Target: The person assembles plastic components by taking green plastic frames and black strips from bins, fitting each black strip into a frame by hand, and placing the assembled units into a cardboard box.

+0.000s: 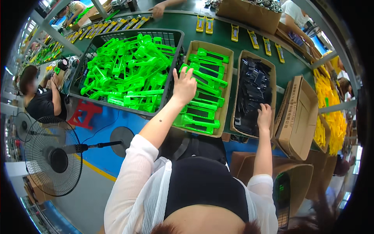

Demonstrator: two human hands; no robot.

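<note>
My left hand [184,85] reaches over the left edge of a cardboard box [229,62] filled with assembled green plastic parts [202,93] with black inserts; its fingers rest on a green part and whether they grip it I cannot tell. My right hand [264,116] is down in the near end of a second cardboard box [272,78] full of black plastic pieces [253,91], fingers curled among them. A black wire basket [171,39] heaped with loose green plastic frames [124,74] stands just left of my left hand.
A green conveyor belt [222,39] carries yellow and green items past other workers at the back. An empty open carton [300,117] and a bin of yellow parts [329,109] stand to the right. A standing fan [52,156] and a seated person [41,97] are at left.
</note>
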